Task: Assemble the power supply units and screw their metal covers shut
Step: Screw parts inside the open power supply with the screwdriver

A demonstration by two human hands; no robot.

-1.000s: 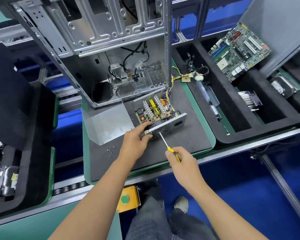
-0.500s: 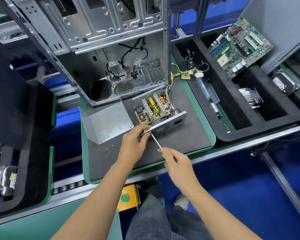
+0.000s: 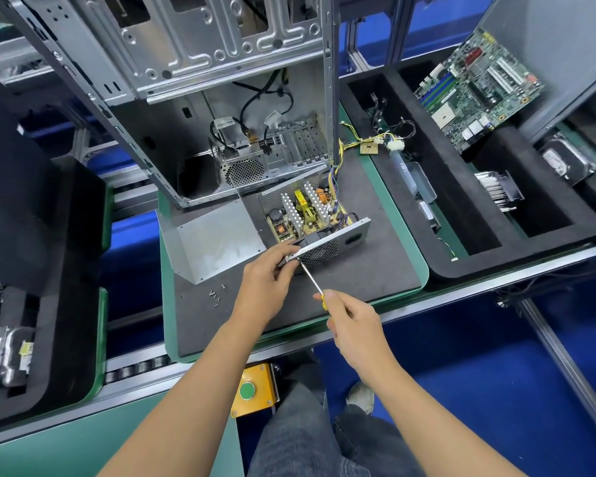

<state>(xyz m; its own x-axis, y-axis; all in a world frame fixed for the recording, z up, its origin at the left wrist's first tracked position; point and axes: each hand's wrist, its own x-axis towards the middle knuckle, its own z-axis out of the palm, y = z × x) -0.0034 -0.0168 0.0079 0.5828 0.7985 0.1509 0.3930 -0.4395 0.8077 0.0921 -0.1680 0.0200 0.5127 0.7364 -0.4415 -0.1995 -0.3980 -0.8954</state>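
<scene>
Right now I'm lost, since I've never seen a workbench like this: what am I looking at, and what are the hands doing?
This is one view, from a camera worn on a person's head, looking down at their own arms. The left hand grips the corner of an open power supply on a dark mat. The right hand holds a yellow-handled screwdriver, its tip at that corner. Beside it lie a bent metal cover and loose screws. Behind stands an empty computer case. A circuit board leans in the tray to the right.

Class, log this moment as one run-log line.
left hand: holds power supply | right hand: screwdriver tip at its corner | cover: off
</scene>
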